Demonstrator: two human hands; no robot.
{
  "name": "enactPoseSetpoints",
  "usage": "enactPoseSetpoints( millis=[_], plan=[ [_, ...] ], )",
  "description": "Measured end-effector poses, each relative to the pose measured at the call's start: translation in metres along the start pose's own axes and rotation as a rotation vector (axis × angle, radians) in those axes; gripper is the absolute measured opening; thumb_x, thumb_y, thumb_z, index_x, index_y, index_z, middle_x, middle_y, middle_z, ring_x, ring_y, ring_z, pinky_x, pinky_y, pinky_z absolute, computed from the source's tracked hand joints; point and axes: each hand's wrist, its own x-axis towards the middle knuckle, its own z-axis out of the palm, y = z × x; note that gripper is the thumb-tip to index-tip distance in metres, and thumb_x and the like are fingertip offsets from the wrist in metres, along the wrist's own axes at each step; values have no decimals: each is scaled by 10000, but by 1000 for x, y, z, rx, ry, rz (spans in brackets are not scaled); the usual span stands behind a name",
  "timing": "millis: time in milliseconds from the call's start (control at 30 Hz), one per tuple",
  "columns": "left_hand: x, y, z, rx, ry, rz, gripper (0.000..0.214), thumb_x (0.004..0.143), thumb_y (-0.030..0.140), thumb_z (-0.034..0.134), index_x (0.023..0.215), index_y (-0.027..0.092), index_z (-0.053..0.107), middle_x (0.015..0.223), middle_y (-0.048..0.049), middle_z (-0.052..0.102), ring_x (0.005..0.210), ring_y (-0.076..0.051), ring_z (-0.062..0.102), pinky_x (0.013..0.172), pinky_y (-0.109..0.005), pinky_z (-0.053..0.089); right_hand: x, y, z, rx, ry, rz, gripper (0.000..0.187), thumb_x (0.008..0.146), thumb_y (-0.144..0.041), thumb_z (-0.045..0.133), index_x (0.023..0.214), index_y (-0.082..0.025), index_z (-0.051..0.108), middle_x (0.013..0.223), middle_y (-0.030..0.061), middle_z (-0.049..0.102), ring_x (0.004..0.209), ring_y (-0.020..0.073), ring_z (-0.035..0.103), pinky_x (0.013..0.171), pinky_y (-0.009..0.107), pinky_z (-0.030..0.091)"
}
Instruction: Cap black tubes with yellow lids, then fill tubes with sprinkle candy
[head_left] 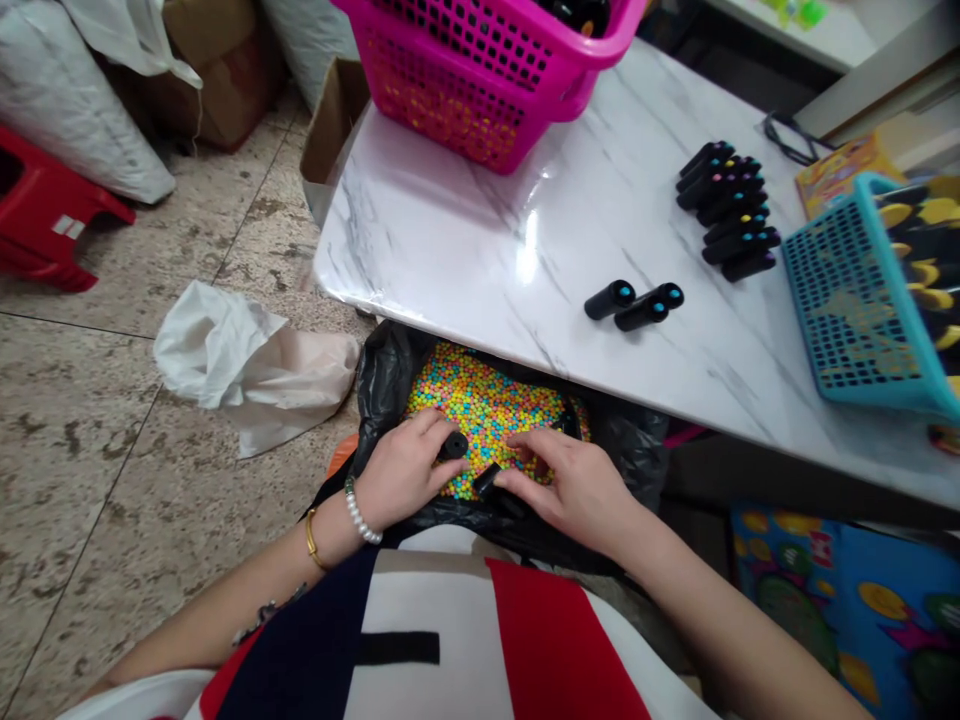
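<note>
A black bag [390, 375] on my lap holds several small coloured beads [480, 400]. My left hand [401, 470] is closed around a short black tube [453, 446] at the bag's near edge. My right hand [570, 485] pinches another black tube [487, 480] over the beads, fingers curled. On the marble table [480, 230] lie three black tubes with blue caps [636, 302] and, farther right, a row of several capped black tubes [729, 210].
A pink basket [487, 70] with coloured beads stands at the table's far edge. A blue basket [862, 300] with black and yellow items sits at right. A white bag [247, 360], a cardboard box [330, 120] and a red stool [45, 210] are on the floor at left.
</note>
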Motion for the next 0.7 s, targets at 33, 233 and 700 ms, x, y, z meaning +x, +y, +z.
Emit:
enactPoseSetpoints(
  millis=[33, 233, 700],
  plan=[
    [0, 0, 0, 6, -4, 1, 312, 861, 349, 609, 1119, 184, 554, 1079, -94, 585, 1030, -228, 587, 905, -385, 505, -1, -6, 4, -74, -24, 97, 447, 836, -605, 547, 948, -184, 649, 727, 83, 695, 666, 219, 671, 586, 292, 489],
    [1, 4, -1, 23, -17, -9, 326, 868, 349, 598, 1143, 181, 543, 1103, -99, 579, 1045, -232, 583, 913, -380, 501, 11, -21, 24, -170, -109, 108, 287, 872, -492, 558, 838, -212, 606, 769, 58, 711, 653, 199, 665, 531, 256, 402],
    [2, 2, -1, 27, -45, -31, 377, 885, 368, 571, 1201, 169, 517, 1105, -105, 583, 1027, -230, 588, 913, -380, 502, 26, 32, 12, -1, -69, -279, 401, 862, -150, 578, 1261, -183, 551, 1105, 93, 684, 993, 231, 578, 876, 383, 510]
  ],
)
